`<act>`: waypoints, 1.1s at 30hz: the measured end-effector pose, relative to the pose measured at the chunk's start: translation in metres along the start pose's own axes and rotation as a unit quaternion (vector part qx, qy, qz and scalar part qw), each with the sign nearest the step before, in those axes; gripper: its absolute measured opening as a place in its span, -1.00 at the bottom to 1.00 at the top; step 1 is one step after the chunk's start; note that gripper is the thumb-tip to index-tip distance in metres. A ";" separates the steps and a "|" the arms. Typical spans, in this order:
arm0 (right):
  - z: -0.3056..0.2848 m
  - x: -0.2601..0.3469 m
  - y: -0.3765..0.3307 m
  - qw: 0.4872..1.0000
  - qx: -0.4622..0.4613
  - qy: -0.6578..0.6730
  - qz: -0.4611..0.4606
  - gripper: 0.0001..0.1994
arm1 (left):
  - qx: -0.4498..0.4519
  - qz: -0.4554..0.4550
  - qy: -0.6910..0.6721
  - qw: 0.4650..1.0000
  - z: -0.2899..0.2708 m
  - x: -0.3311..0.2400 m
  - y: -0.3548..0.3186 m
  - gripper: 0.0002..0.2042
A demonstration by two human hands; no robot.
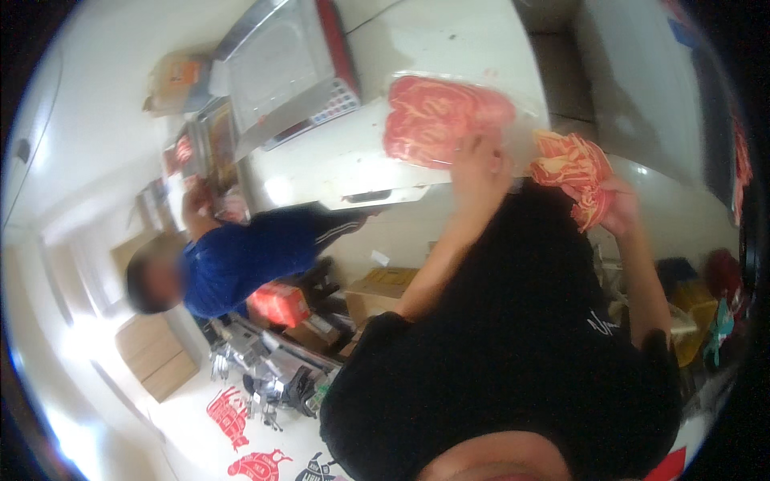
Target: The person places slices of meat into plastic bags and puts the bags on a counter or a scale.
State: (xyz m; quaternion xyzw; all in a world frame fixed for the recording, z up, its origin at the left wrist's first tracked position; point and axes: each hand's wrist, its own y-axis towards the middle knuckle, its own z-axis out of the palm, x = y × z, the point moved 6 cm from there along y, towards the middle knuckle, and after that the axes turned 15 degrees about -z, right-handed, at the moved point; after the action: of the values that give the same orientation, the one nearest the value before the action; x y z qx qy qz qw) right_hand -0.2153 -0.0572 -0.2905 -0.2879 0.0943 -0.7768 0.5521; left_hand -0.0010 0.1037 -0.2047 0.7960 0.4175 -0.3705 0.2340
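Observation:
My right hand (622,208) is closed around a folded bunch of thin marbled meat slices (571,160), held past the right edge of the white table. My left hand (480,164) rests at the near right corner of a flat clear tray of meat slices (437,116). Its fingers are slightly bent and apart, touching the tray's contents or edge. Rows of red and pale slices cover most of the tray. The left fingertips are somewhat blurred.
A scale (281,72) with a wide pan and keypad stands on the white table (449,36), left of the tray. At the far left a person in blue (241,260) works at the counter. Cardboard boxes (381,293) sit below. A grey panel (642,80) rises at right.

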 end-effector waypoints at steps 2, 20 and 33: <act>-0.005 -0.002 -0.004 1.000 -0.012 -0.001 -0.004 -0.23 | 0.051 -0.119 -0.136 0.982 0.013 0.042 -0.003 -0.91; 0.043 -0.065 0.056 0.979 0.120 0.147 0.076 -0.40 | 0.046 0.015 -0.035 0.998 0.010 -0.018 -0.026 -0.91; 0.127 -0.102 0.127 0.977 0.133 -0.011 0.164 -0.66 | 0.053 -0.001 -0.005 0.999 -0.011 -0.030 -0.008 -0.89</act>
State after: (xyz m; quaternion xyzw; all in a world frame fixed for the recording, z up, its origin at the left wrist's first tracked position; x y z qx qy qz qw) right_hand -0.0207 0.0104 -0.2807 -0.2014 0.0297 -0.6781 0.7062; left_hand -0.0146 0.1007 -0.1751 0.8051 0.3966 -0.3963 0.1938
